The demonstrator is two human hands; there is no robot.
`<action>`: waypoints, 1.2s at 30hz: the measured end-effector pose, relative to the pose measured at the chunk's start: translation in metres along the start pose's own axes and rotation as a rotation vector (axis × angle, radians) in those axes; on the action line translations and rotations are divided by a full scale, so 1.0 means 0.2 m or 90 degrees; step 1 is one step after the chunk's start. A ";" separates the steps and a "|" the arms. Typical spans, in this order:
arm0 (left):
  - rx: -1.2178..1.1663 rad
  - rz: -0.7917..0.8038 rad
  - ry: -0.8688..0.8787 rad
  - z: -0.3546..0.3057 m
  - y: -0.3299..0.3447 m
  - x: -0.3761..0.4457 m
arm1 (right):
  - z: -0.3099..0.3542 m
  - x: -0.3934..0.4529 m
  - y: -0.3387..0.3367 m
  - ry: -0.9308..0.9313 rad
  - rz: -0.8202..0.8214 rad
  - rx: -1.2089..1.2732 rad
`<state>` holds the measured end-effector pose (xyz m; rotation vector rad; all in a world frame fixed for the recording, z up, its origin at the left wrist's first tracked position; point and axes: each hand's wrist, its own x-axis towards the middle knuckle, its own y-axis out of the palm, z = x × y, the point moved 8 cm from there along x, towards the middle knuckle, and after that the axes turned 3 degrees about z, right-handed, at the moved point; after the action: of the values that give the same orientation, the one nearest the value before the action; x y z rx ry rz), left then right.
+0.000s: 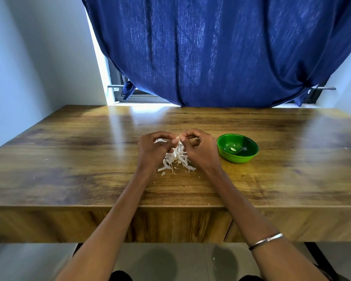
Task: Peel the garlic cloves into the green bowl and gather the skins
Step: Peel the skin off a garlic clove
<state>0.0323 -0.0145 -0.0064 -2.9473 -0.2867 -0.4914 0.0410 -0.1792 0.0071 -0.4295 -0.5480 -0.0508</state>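
- Your two hands meet over the middle of the wooden bench [69, 151], fingertips nearly touching, working a small garlic clove [178, 137] held between them above the surface.
- Your left hand [153, 148] has its fingers curled inward, thumb and forefinger pinching the clove from the left side.
- Your right hand [199, 148] is curled the same way and pinches the clove from the right; which fingers pull the skin is too small to tell.
- The clove is mostly hidden by your fingertips, so its long axis cannot be made out.
- Just beneath and on the near side of your hands lies a loose white pile of skins [177, 160], spread on the bench, with a few stray flecks near it.
- The green bowl [238, 157] sits on the bench to the right of your hands, just beside your right hand and level with it. One pale peeled clove [232, 149] rests inside.
- Your right hand is the nearer to the bowl, so the drop is likely a short move to the right once the skin is off.
- Judging by the single clove in the bowl, peeling seems early, and the skins are not yet gathered tidily.
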 end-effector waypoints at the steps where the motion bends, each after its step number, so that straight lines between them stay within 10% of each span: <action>1: 0.004 -0.008 0.005 0.00 -0.01 0.00 | 0.00 0.00 0.01 0.004 0.011 0.010; 20: 0.123 -0.021 0.171 -0.12 0.02 -0.04 | -0.01 -0.01 -0.03 0.035 -0.012 0.071; 36: 0.000 0.067 0.068 -0.03 0.06 0.00 | -0.05 -0.04 0.03 0.139 0.074 0.322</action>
<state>0.0335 -0.0264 -0.0011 -2.9044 -0.1180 -0.6318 0.0403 -0.1779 -0.0061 0.0388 -0.3035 0.1497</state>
